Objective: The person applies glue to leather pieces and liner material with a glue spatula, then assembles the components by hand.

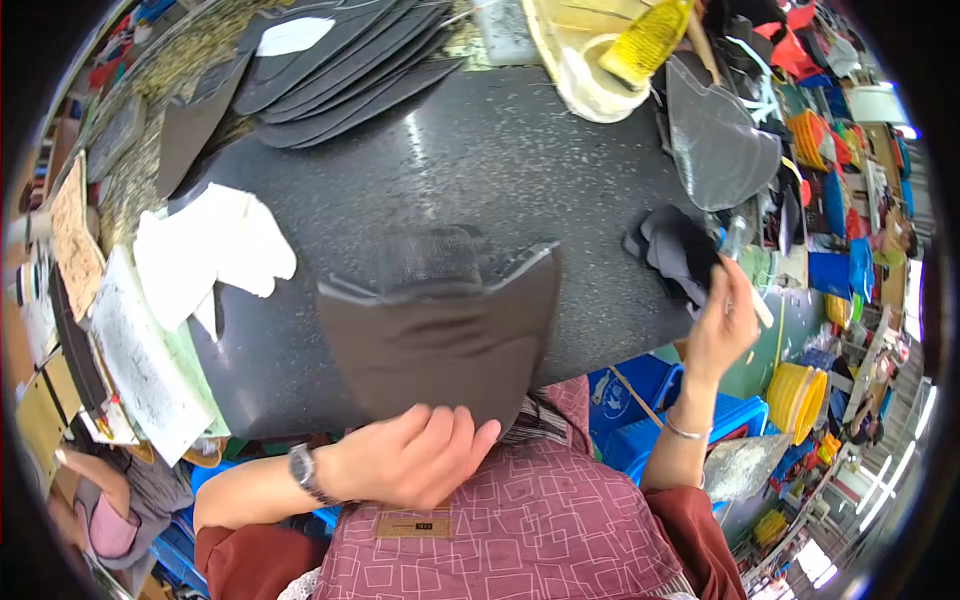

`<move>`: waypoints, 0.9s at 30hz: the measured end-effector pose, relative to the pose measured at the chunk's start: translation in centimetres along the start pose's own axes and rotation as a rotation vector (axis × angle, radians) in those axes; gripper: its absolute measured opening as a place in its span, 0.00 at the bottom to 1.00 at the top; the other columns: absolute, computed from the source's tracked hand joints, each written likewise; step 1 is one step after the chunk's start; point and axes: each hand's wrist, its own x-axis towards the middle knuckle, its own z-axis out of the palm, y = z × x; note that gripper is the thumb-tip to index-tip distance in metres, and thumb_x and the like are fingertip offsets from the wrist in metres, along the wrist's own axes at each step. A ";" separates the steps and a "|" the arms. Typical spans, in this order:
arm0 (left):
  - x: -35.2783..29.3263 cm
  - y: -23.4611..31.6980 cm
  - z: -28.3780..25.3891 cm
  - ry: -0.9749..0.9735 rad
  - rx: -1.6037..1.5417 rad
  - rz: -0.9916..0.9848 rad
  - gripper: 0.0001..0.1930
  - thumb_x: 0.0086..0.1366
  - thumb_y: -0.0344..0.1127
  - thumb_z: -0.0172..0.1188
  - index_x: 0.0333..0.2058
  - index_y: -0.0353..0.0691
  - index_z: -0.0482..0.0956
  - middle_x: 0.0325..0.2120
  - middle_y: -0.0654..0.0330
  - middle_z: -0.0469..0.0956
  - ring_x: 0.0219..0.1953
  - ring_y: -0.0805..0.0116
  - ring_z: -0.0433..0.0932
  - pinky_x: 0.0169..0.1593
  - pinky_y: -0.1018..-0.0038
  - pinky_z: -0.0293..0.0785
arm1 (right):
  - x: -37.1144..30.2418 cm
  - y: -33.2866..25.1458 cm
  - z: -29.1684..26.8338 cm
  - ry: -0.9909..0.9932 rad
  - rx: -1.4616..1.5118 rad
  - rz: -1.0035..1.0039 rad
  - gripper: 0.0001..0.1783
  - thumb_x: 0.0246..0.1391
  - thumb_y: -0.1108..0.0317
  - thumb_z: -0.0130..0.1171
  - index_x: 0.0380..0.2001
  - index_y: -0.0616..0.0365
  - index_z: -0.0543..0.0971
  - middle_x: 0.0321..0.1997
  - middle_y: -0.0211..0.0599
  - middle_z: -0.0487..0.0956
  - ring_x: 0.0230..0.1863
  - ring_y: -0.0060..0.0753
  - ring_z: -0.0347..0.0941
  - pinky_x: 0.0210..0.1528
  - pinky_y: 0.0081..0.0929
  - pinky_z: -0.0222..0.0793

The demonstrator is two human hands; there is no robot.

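Observation:
A dark brown, curved sheet piece (440,340), like a shoe upper part, lies across the near side of the black table. A dark mesh-like patch (430,262) shows at its far edge. My left hand (425,458) grips the piece's near edge, fingers curled over it and thumb pointing right. My right hand (722,318) is at the table's right edge with its fingers pinched together. A pale, stick-like thing (764,310) shows beside those fingers, but what they hold is unclear. Small black and grey pieces (675,250) lie just left of the right hand.
Overlapping black sheet pieces (340,85) lie at the far left of the table (480,150). White cloth pieces (215,250) rest on the left. A yellow brush-like block (645,45) sits in a cream tray (560,60) at the back. Blue stools (640,430) stand below the right edge.

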 end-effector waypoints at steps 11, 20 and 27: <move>0.9 -3.7 0.7 0.446 -0.968 -1.313 0.35 0.54 0.16 0.56 0.59 0.38 0.52 0.28 0.61 0.74 0.29 0.79 0.72 0.34 0.85 0.68 | -0.1 -14.2 3.6 -0.939 0.978 0.405 0.26 0.47 0.77 0.61 0.51 0.55 0.69 0.29 0.31 0.74 0.26 0.15 0.70 0.30 0.15 0.68; 0.7 -6.1 2.7 0.302 -0.818 -1.553 0.37 0.52 0.20 0.61 0.59 0.41 0.55 0.19 0.69 0.71 0.19 0.87 0.64 0.22 0.88 0.60 | -0.8 -15.6 7.0 -0.803 0.782 0.527 0.27 0.46 0.80 0.59 0.50 0.58 0.64 0.26 0.33 0.76 0.26 0.23 0.74 0.30 0.21 0.70; 0.6 -6.5 3.2 0.286 -0.799 -1.555 0.35 0.52 0.20 0.62 0.58 0.41 0.57 0.18 0.68 0.70 0.18 0.85 0.65 0.22 0.86 0.62 | -0.5 -16.1 7.4 -0.790 0.684 0.479 0.24 0.45 0.79 0.59 0.47 0.57 0.65 0.23 0.33 0.75 0.24 0.27 0.74 0.28 0.23 0.69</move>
